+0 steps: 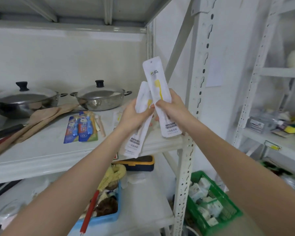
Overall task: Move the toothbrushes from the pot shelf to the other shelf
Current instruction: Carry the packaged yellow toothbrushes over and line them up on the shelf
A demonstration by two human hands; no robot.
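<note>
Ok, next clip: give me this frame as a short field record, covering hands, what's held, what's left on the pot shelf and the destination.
left hand: holds a stack of white toothbrush packets
right hand: holds a single white toothbrush packet, upright
left on the pot shelf: blue toothbrush packs, another white packet behind the left hand
nearby: two lidded pots, wooden spatulas
other shelf: to the right, cluttered, no toothbrushes seen there

Place: a household storeroom.
Racking: grey slotted-steel shelving (186,159) just right of the fingers (160,105).
Stock: lidded steel pots (99,97) left of them; green crate (211,201) of small packets below.
</note>
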